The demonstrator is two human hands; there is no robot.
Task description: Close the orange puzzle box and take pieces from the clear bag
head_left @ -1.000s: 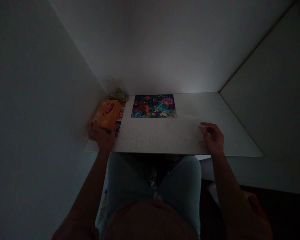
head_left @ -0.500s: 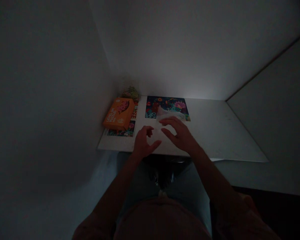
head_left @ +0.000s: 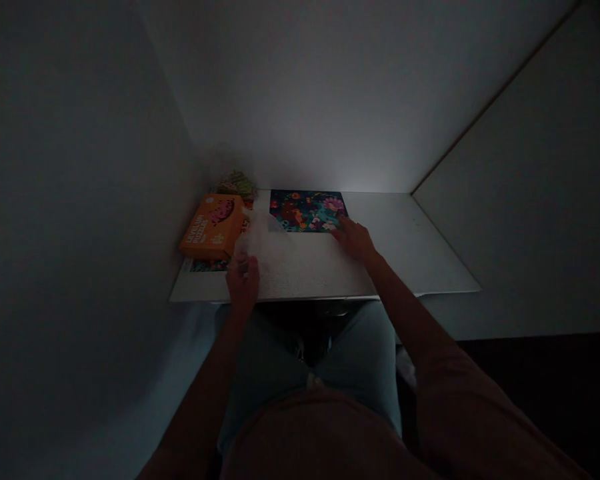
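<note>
L hand (head_left: 243, 283) grips clear plastic sheet (head_left: 260, 243) nr orange puzzle box (head_left: 211, 227) at white table's (head_left: 405, 257) back-left cnr; R hand (head_left: 355, 239) flat on colourful puzzle's (head_left: 305, 210) front-right cnr.

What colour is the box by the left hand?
The box is orange, with a dark pink design on its top; it shows best in the head view.

3 pale partition walls (head_left: 330, 100), around a white desk (head_left: 420, 260), dim light along the desk's far edge, dark floor (head_left: 530, 400) at lower right

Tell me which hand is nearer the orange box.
Left. The left hand sits just below and right of the orange box; the right hand is much farther right.
</note>
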